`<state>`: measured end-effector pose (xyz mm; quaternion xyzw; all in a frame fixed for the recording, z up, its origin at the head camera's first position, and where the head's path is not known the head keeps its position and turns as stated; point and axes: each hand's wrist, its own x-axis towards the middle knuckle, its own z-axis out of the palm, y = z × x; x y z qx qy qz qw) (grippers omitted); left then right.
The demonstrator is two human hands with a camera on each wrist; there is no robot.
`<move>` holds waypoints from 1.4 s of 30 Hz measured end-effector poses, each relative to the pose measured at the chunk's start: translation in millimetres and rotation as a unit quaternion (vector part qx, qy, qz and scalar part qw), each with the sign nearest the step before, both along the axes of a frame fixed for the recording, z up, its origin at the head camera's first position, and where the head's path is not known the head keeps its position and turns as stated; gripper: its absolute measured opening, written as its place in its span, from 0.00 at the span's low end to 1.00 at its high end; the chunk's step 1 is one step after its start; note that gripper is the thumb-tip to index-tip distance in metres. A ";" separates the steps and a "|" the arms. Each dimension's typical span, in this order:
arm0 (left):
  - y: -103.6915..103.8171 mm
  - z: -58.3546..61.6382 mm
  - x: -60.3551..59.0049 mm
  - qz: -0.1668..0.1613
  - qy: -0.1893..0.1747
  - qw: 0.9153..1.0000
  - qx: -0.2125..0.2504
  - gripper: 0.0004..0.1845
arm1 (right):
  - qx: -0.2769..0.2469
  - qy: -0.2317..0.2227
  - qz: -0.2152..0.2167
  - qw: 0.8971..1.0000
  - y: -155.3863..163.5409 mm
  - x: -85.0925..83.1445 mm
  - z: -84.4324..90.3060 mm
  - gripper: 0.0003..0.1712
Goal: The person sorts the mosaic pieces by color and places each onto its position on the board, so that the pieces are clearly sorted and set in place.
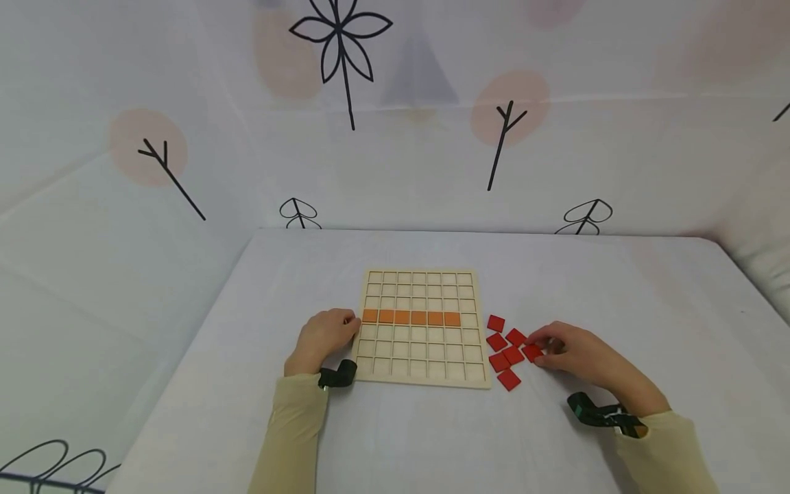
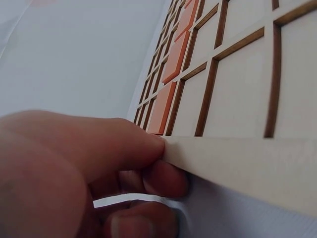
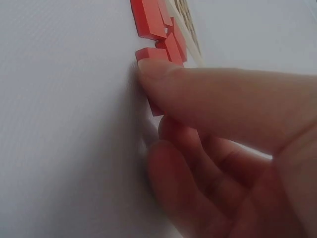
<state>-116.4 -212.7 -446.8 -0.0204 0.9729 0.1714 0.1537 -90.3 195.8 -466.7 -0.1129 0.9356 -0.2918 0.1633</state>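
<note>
**On the white surface: two hands at a gridded board and loose red tiles**

Near the middle of the surface (image 1: 432,439) lies a pale wooden grid board (image 1: 422,328), flat, its cells cut as square recesses. One row, about halfway up the board, carries six orange tiles (image 1: 410,317) side by side from the left edge; the rightmost cell of that row shows bare wood. Just right of the board sits a loose cluster of red square tiles (image 1: 503,348), some touching or overlapping one another, all lying flat on the cloth-covered surface.

The person's left hand (image 1: 322,337) rests at the board's left edge, level with the orange row; the left wrist view shows its fingers (image 2: 124,144) curled against the board's side wall, thumb on top and fingers tucked beneath the rim, gripping it. The right hand (image 1: 577,353) lies at the right of the red cluster, its fingers (image 3: 198,89) bent and pinching one red tile (image 1: 532,352) that is still down on the surface. Both forearms wear cream sleeves with dark wrist straps. A pale backdrop printed with black line-drawn trees and plants stands behind and to the sides.
</note>
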 end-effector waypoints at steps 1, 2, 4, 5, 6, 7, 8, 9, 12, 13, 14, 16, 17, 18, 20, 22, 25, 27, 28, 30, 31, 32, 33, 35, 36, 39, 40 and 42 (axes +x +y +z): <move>0.0 0.1 0.0 -0.001 0.000 1.000 0.000 0.14 | 0.000 0.000 -0.001 1.000 0.0 -0.3 -0.3 0.21; -0.1 0.2 0.0 -0.002 0.001 1.000 -0.001 0.14 | -0.001 0.001 -0.001 1.000 0.0 -0.6 -0.6 0.21; -0.1 0.2 -0.1 -0.004 0.001 1.000 -0.002 0.14 | -0.004 0.001 -0.002 1.000 0.0 -1.0 -1.0 0.21; 0.0 0.2 -0.1 -0.005 0.001 1.000 -0.003 0.14 | -0.005 0.001 -0.002 1.000 -0.1 -1.2 -1.2 0.22; 0.0 0.1 -0.2 -0.005 0.001 1.000 -0.005 0.13 | -0.006 0.001 -0.003 1.000 -0.1 -1.5 -1.3 0.22; 0.0 -0.2 -0.5 -0.006 0.001 1.000 -0.006 0.13 | -0.006 0.001 -0.003 1.000 -0.2 -1.7 -1.3 0.22; 0.2 -0.6 -0.8 -0.005 0.000 1.000 -0.007 0.13 | -0.007 0.001 -0.003 1.000 -0.2 -1.8 -1.3 0.22; 0.4 -0.6 -0.9 -0.004 0.000 1.000 -0.008 0.13 | -0.009 0.001 -0.003 1.000 -0.2 -2.0 -1.3 0.22; 0.8 -0.6 -1.4 -0.003 -0.002 1.000 -0.010 0.13 | -0.012 -0.002 -0.005 1.000 -0.4 -1.9 -0.7 0.22; 0.8 -0.7 -1.6 -0.002 -0.002 1.000 -0.010 0.13 | -0.013 -0.004 -0.006 1.000 -0.5 -1.7 -0.4 0.22; 0.9 -0.6 -1.6 -0.002 -0.003 1.000 -0.010 0.13 | -0.015 -0.006 -0.006 1.000 -0.6 -1.6 0.0 0.22; 0.9 -0.5 -1.5 -0.002 -0.004 1.000 -0.009 0.13 | -0.017 -0.010 -0.007 1.000 -0.8 -1.3 0.7 0.22; 0.8 -0.5 -1.4 -0.002 -0.005 1.000 -0.007 0.13 | -0.018 -0.013 -0.007 1.000 -0.9 -1.2 1.0 0.22; 0.8 -0.3 -1.3 -0.002 -0.005 1.000 -0.006 0.13 | -0.019 -0.014 -0.007 1.000 -0.9 -1.1 1.2 0.21; 0.7 -0.3 -1.2 -0.002 -0.006 1.000 -0.006 0.13 | -0.018 -0.014 -0.006 1.000 -0.7 -1.3 1.4 0.21; 0.4 -0.3 -1.1 -0.002 -0.006 1.000 -0.006 0.13 | -0.015 -0.013 -0.006 1.000 -0.7 -1.1 1.0 0.20; 0.3 -0.2 -0.8 -0.002 -0.006 1.000 -0.005 0.13 | -0.012 -0.007 -0.001 1.000 -0.2 -1.0 0.0 0.18; 0.0 -0.6 -0.9 -0.002 -0.006 1.000 -0.004 0.13 | -0.011 -0.004 0.002 1.000 0.1 -0.8 -0.6 0.17; -0.1 -0.7 -0.9 -0.002 -0.006 1.000 -0.004 0.13 | -0.011 -0.002 0.005 1.000 0.3 -0.9 -0.8 0.16; -0.2 -0.5 -0.9 -0.002 -0.006 1.000 -0.003 0.13 | -0.013 0.001 0.010 1.000 0.7 -1.4 -1.0 0.15; -0.4 -0.7 -1.0 -0.001 -0.006 1.000 -0.002 0.13 | -0.012 0.001 0.013 1.000 0.9 -1.7 -1.1 0.15; -0.5 -0.6 -0.9 0.000 -0.006 1.000 -0.002 0.13 | -0.013 0.001 0.017 1.000 1.2 -2.0 -1.1 0.15; -0.3 -0.1 -0.7 0.001 -0.006 1.000 -0.001 0.13 | -0.016 -0.001 0.019 1.000 1.7 -2.3 -0.9 0.15; -0.2 0.0 -0.6 0.002 -0.005 1.000 -0.001 0.13 | -0.021 -0.006 0.025 0.999 2.7 -2.6 -0.3 0.15; -0.1 0.2 -0.5 0.003 -0.004 1.000 -0.001 0.13 | -0.023 -0.008 0.027 0.999 3.1 -2.6 0.0 0.16; 0.3 0.4 -0.3 0.003 -0.004 1.000 -0.003 0.13 | -0.026 -0.012 0.029 0.999 3.6 -2.0 1.5 0.16; 0.5 0.5 -0.3 0.003 -0.005 1.000 -0.004 0.13 | -0.027 -0.012 0.030 0.999 3.6 -1.9 2.0 0.16; 0.8 0.9 -0.2 0.003 -0.005 1.000 -0.005 0.13 | -0.028 -0.011 0.028 0.999 3.5 -1.6 2.5 0.16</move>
